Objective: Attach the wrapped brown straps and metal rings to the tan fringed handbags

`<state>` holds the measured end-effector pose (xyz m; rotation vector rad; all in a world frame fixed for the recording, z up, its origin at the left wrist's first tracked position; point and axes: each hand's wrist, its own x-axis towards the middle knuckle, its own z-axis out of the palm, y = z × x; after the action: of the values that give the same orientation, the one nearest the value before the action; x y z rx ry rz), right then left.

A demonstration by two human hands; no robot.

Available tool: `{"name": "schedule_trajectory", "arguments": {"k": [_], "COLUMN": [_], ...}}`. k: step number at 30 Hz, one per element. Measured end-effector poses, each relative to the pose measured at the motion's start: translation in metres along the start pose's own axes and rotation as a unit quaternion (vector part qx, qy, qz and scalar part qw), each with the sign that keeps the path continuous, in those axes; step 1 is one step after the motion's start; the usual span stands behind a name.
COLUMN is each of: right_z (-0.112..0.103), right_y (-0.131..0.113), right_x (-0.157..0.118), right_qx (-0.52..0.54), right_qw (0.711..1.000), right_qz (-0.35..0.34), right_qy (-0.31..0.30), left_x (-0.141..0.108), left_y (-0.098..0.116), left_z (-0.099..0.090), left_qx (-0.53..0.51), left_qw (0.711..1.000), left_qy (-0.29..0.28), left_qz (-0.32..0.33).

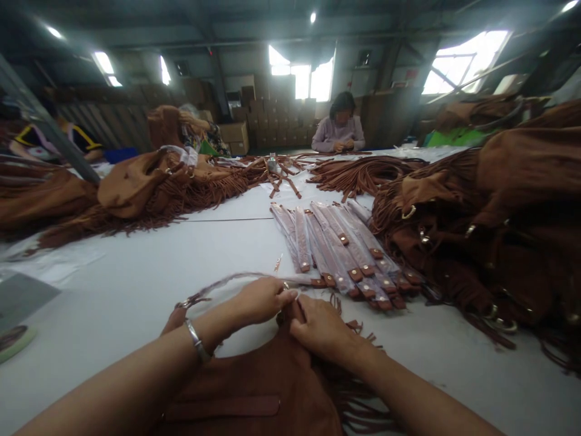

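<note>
A brown fringed bag (254, 387) lies in front of me, its fringe spilling out to the right. My left hand (263, 300) is closed at the bag's upper right corner, where a plastic-wrapped strap (227, 278) arcs over from a metal ring on the bag's left corner. Close beside it, my right hand (322, 330) pinches the brown tab at that same corner. The fingertips of both hands nearly meet there, and they partly hide the metal fitting. Just beyond my hands is a pile of plastic-wrapped straps (340, 242) with snap ends.
Brown fringed bags (454, 230) are heaped at the right, and more bags (136, 188) lie at the back left. A bundle of brown strips (363, 172) rests on the white table (136, 284). A roll of tape (16, 342) is at the left edge. A person (340, 124) sits opposite.
</note>
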<state>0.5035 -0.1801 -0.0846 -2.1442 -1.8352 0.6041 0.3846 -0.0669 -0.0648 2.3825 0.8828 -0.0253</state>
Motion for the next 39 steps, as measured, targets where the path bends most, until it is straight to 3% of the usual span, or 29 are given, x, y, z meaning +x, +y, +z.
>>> {"name": "schedule_trajectory", "arguments": {"k": [6, 10, 14, 18, 20, 24, 28, 31, 33, 36, 39], "right_z": [-0.004, -0.001, -0.001, -0.012, -0.016, -0.009, 0.001, -0.002, -0.005, -0.008, -0.008], "right_y": [-0.010, -0.013, -0.016, -0.019, -0.021, -0.026, -0.030, -0.036, -0.039, -0.040, -0.037], "right_x": [-0.022, -0.029, -0.038, -0.044, -0.044, -0.047, -0.059, -0.066, -0.068, -0.067, -0.067], "right_qx": [0.004, 0.063, 0.133, 0.267, 0.352, 0.456, 0.524, 0.457, 0.399, 0.361, 0.354], "right_qw": [0.995, 0.986, 0.970, 0.936, 0.912, 0.880, 0.843, 0.879, 0.904, 0.916, 0.917], "right_qz": [-0.065, -0.095, -0.132, -0.136, -0.119, -0.119, -0.087, -0.062, -0.071, -0.120, -0.151], "right_qy": [0.081, 0.121, 0.158, 0.183, 0.172, 0.056, 0.086, 0.123, 0.135, 0.128, 0.101], "left_x": [-0.019, -0.044, -0.073, -0.096, -0.102, -0.109, -0.116, -0.124, -0.129, -0.128, -0.122], "left_y": [0.006, 0.016, 0.022, 0.024, 0.027, 0.040, 0.042, 0.036, 0.034, 0.033, 0.033], "left_z": [0.016, 0.024, 0.037, 0.044, 0.048, 0.054, 0.060, 0.060, 0.054, 0.040, 0.027], "left_qx": [-0.157, -0.212, -0.303, -0.345, -0.352, -0.318, -0.356, -0.397, -0.393, -0.393, -0.441], "left_qw": [0.987, 0.974, 0.937, 0.915, 0.910, 0.915, 0.908, 0.898, 0.898, 0.889, 0.865], "left_qy": [0.005, 0.081, 0.167, 0.197, 0.203, 0.224, 0.185, 0.164, 0.185, 0.236, 0.234], "left_qz": [-0.009, 0.013, 0.043, 0.064, 0.081, 0.108, 0.120, 0.093, 0.060, 0.001, -0.051]}}
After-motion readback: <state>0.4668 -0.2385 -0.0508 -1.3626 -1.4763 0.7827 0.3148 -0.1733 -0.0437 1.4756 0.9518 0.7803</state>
